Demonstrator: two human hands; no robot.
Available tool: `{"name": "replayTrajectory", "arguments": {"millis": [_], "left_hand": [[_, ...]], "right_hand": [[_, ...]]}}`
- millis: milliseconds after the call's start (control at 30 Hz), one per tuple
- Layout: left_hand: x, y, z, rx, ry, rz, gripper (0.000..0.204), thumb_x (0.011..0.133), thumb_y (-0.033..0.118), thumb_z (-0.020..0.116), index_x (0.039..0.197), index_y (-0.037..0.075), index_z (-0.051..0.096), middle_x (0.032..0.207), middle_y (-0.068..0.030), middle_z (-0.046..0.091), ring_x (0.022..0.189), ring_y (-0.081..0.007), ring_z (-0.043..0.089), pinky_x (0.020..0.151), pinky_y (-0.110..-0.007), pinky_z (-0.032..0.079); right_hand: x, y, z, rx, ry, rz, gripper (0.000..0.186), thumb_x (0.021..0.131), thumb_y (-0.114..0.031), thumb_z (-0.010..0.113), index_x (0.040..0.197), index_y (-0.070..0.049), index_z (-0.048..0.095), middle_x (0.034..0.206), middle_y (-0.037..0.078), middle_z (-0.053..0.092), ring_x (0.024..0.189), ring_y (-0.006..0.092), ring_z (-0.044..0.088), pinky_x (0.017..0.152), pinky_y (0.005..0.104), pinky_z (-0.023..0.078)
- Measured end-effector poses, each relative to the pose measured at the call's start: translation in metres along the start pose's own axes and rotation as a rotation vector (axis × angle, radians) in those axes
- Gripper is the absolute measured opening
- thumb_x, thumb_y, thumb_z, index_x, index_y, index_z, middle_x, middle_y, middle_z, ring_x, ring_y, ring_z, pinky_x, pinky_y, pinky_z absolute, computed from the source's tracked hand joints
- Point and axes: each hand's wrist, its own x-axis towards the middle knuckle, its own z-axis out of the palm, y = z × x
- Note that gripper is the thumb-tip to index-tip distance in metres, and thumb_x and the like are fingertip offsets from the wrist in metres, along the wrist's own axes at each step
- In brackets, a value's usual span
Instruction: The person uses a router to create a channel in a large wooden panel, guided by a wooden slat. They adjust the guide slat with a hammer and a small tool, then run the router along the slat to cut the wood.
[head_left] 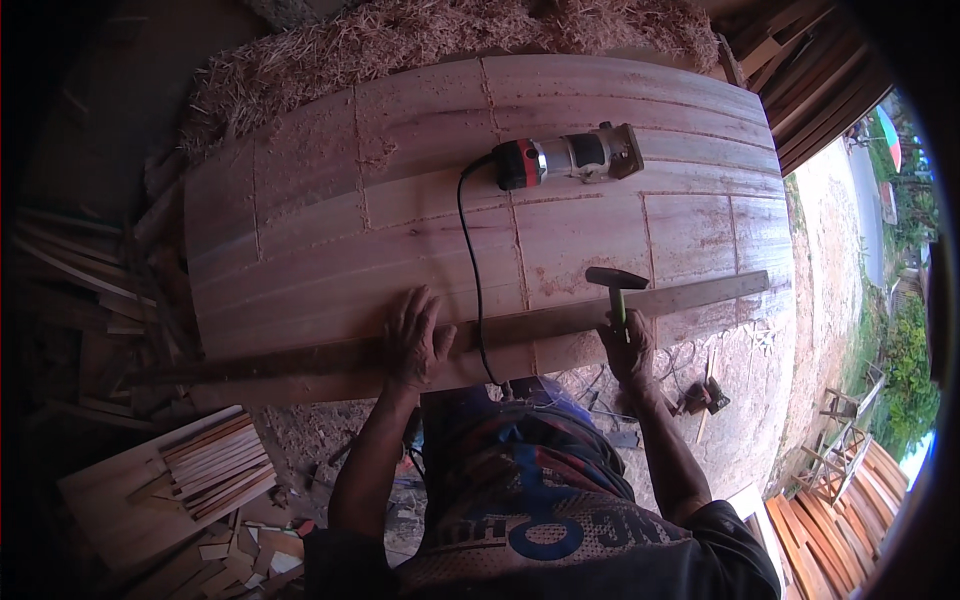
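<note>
Head: steel-headed hammer (pixel 617 283), flat wood batten (pixel 500 330)

Bare, matt reddish wooden panel (pixel 400 210), its boards dusted with sawdust, beneath a long strip of rough unfinished wood (pixel 520 325). A trim router (pixel 570 157) shows glossy red-and-black plastic and bright metal (its cord (pixel 470 270) black rubber). The hammer (pixel 617 285) has a dull dark metal head.

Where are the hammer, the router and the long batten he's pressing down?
hammer (pixel 615 279), head view, on its dark metal head, above the right hand (pixel 630 350).
router (pixel 572 157), head view, on its silver body.
long batten (pixel 700 295), head view, on its bare right stretch; left hand (pixel 415 340) presses it.
</note>
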Motion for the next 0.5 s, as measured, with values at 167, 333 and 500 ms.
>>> {"name": "replayTrajectory", "arguments": {"millis": [167, 333, 500], "left_hand": [[0.008, 0.009, 0.003, -0.034, -0.050, 0.032, 0.051, 0.097, 0.042, 0.061, 0.137, 0.012, 0.054, 0.151, -0.0107, 0.047, 0.141, -0.0347, 0.042, 0.114, -0.057, 0.034], [0.011, 0.007, -0.003, -0.111, -0.122, 0.308, 0.064, 0.086, 0.048, 0.072, 0.134, 0.010, 0.053, 0.149, -0.0124, 0.048, 0.142, -0.0350, 0.041, 0.116, -0.059, 0.031], [0.009, 0.007, -0.004, -0.126, -0.168, 0.278, 0.073, 0.069, 0.036, 0.088, 0.128, 0.010, 0.054, 0.147, -0.0117, 0.049, 0.141, -0.0344, 0.042, 0.117, -0.058, 0.031]], "right_hand": [[-0.033, -0.020, 0.015, -0.049, -0.277, -0.060, 0.025, 0.090, -0.019, 0.076, 0.089, -0.006, 0.054, 0.079, 0.014, 0.060, 0.071, 0.0370, 0.065, 0.058, 0.0446, 0.050], [-0.054, -0.024, 0.020, -0.036, -0.546, -0.165, 0.018, 0.092, -0.022, 0.068, 0.100, -0.012, 0.056, 0.074, 0.014, 0.063, 0.065, 0.0387, 0.066, 0.055, 0.0472, 0.051], [-0.052, -0.006, 0.021, -0.167, -0.282, 0.071, 0.037, 0.091, -0.029, 0.072, 0.123, -0.016, 0.059, 0.076, 0.018, 0.068, 0.072, 0.0411, 0.070, 0.060, 0.0505, 0.053]]}}
